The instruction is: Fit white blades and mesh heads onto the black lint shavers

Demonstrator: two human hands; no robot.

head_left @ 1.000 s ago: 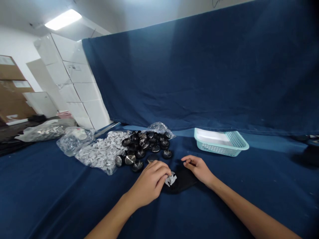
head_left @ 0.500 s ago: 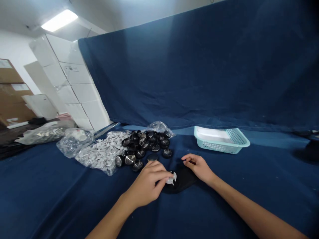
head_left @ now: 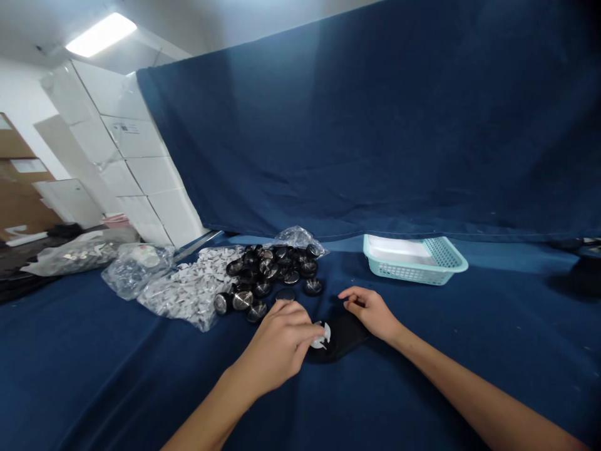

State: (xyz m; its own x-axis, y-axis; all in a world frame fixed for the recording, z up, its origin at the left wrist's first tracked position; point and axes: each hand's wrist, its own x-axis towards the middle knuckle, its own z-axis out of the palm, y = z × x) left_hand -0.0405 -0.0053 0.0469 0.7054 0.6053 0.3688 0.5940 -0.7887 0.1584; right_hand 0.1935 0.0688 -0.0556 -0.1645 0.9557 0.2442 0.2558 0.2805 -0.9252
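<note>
My left hand (head_left: pixel 284 338) pinches a small white plastic piece (head_left: pixel 322 336) with a round, notched outline. That piece lies in or on a black round part (head_left: pixel 328 354), whose inside is mostly hidden by the fingers. A flat black item (head_left: pixel 351 333) stretches from it towards my right hand (head_left: pixel 370 310), and I cannot tell whether the two are joined. The right hand hovers or rests at its far edge, fingers loosely bent and apart, nothing visible in them. Just beyond the left fingers sits a black round knob-like piece (head_left: pixel 285 295).
Several black knob-like pieces with shiny faces (head_left: pixel 263 288) are heaped ahead. Left of them, a clear bag (head_left: pixel 188 297) spills many white plastic pieces. A light-green basket (head_left: pixel 417 270) holding something white stands at the back right, before a blue curtain (head_left: pixel 375 125). White boxes (head_left: pixel 126 144) are stacked behind left.
The white piece now sits flatter against the black round part, with my left fingers still on it. My right hand has barely moved. The whole view has shifted slightly.
</note>
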